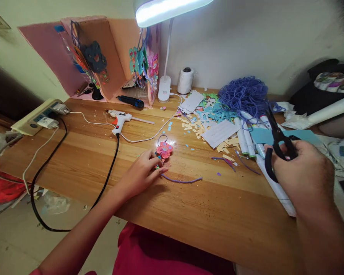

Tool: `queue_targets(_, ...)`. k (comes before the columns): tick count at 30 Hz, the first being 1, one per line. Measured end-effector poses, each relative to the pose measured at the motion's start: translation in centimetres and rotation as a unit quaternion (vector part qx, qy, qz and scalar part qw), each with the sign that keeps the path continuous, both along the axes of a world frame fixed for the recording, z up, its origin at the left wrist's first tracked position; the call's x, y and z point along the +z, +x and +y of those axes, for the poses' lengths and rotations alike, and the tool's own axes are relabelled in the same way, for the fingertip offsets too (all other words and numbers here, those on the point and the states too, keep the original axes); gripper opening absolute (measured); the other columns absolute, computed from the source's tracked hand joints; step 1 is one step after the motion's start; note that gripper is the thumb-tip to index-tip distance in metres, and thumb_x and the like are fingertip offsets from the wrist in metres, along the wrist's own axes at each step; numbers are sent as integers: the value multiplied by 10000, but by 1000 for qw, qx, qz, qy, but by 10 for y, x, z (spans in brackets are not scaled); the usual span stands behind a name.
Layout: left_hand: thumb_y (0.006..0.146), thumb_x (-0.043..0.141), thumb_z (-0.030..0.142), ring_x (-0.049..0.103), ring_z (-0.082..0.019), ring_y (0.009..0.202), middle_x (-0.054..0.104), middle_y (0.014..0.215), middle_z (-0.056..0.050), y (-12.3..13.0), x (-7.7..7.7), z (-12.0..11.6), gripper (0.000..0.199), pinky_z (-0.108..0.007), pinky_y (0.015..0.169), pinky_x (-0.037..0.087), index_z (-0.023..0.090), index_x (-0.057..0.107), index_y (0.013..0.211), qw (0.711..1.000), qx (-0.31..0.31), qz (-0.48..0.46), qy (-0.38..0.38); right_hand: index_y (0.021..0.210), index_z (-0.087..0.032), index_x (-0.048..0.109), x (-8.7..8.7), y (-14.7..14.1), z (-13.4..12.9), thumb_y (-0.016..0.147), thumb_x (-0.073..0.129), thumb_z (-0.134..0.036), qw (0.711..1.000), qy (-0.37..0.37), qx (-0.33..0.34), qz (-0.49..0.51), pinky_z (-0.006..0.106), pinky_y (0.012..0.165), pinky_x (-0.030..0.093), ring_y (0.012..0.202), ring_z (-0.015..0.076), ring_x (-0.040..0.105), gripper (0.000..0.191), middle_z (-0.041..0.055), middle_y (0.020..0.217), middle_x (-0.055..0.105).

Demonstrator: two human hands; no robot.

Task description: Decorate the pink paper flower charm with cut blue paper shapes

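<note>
A pink-red paper flower ornament (164,150) with a cord loop at its top lies on the wooden table. My left hand (145,168) is closed at its lower end, thumb and fingers pinching small paper pieces below the flower; the exact grip is partly hidden. From under those fingertips a purple cord (186,180) trails to the right along the tabletop. Over on the right side, my right hand (306,172) holds black-handled scissors (279,137) raised above the table, blades pointing up and away from me.
A white glue gun (121,121) lies left of centre, its black cable looping off the front edge. Paper scraps (212,110), a purple yarn heap (243,95) and markers (242,139) crowd the back right. A pink cardboard box (114,57) and a desk lamp (164,86) stand behind.
</note>
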State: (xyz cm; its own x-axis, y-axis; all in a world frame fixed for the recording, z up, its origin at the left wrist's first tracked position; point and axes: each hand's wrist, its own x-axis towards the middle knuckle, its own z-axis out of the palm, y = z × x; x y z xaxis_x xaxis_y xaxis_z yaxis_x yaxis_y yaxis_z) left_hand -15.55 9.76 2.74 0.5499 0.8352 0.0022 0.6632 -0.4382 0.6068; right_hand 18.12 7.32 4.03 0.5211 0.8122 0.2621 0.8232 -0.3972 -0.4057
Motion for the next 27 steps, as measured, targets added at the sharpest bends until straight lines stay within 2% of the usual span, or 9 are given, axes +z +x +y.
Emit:
queue_targets(5,967,350,356,489,-172,801,465,814,-23,-5,-2,2,371,-292,726,409,180,593,748,1000,18,9,7,740,-274,441,-3,-1,-3,816,544,-456,998,18,43,35,343,553,285,656,289,507,222,44,696,529)
queue_targets(8,967,353,334,495,-170,806,482,833,-25,-6,-3,1,322,-292,744,411,181,579,797,999,31,-5,2,765,-275,463,-6,-7,-3,815,553,-470,996,8,58,68,365,569,344,717,312,560,221,55,742,572)
queue_targets(10,957,386,304,504,-169,821,503,854,-29,-8,-4,0,261,-293,759,412,181,572,821,999,40,-17,2,776,-268,489,-10,-16,-3,796,568,-500,988,-14,98,120,367,588,380,728,295,578,246,54,755,592)
queue_targets(12,938,429,262,514,-166,825,529,877,-32,-10,-5,-1,176,-287,760,412,181,560,851,998,57,-25,2,759,-252,520,-16,-30,-4,747,620,-510,967,-54,159,192,350,581,399,701,265,582,277,44,732,602)
queue_targets(14,920,458,231,524,-161,807,556,891,-30,-14,-6,-4,101,-284,750,414,182,546,905,996,81,-26,-2,743,-234,546,-23,-48,-6,716,663,-474,934,-97,231,256,330,567,410,676,243,584,269,39,722,618)
queue_targets(16,918,458,227,536,-161,793,580,908,-31,-18,-7,-7,109,-288,742,417,187,539,979,995,95,-21,-16,734,-227,550,-29,-66,-10,725,672,-403,900,-132,303,284,309,550,404,642,221,579,215,33,717,631)
queue_targets(19,930,436,250,560,-170,815,608,940,-41,-21,-8,-10,168,-289,729,425,201,538,1054,996,80,-23,-44,699,-233,504,-33,-88,-16,745,640,-299,879,-161,372,251,270,499,357,558,181,532,158,3,640,595)
queue_targets(23,942,409,264,579,-180,862,631,973,-53,-22,-8,-11,194,-290,744,434,200,540,1071,996,57,-39,-63,694,-237,451,-33,-98,-17,741,600,-251,891,-168,380,181,258,497,335,539,164,496,157,-7,616,550)
queue_targets(27,948,394,258,568,-191,933,623,1008,-62,-23,-9,-7,204,-317,829,426,187,559,1044,998,54,-35,-27,708,-238,430,-34,-96,-16,735,568,-226,882,-187,397,173,257,523,347,560,164,506,141,-7,641,552)
